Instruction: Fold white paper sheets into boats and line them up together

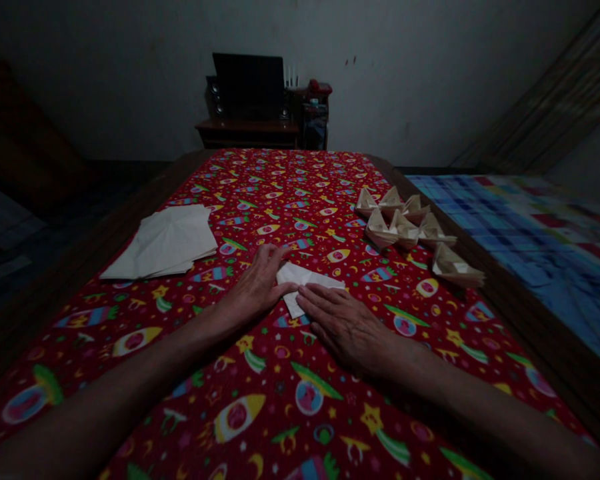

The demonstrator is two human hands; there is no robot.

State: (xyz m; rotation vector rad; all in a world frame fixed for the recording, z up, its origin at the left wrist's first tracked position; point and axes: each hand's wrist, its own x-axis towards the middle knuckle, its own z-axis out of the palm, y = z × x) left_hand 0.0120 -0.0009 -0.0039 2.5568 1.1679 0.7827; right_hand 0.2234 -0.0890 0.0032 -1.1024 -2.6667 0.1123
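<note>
A small folded sheet of white paper (310, 275) lies on the red patterned cloth in front of me, with creases meeting near its middle. My left hand (260, 280) is at the paper's left end, thumb on the near side and fingers at the far edge, holding it. My right hand (347, 327) rests with fingers stretched out flat on the paper's near right part, pressing it down. The right fingertips meet the left thumb near the middle and cover some of the paper.
A stack of white paper sheets (167, 243) sits to the left. Several folded paper boats (405, 227) stand in rows at the right. The red cloth (240, 400) covers a table with dark wooden edges. Beyond it are a monitor (250, 87) and a small desk (247, 133).
</note>
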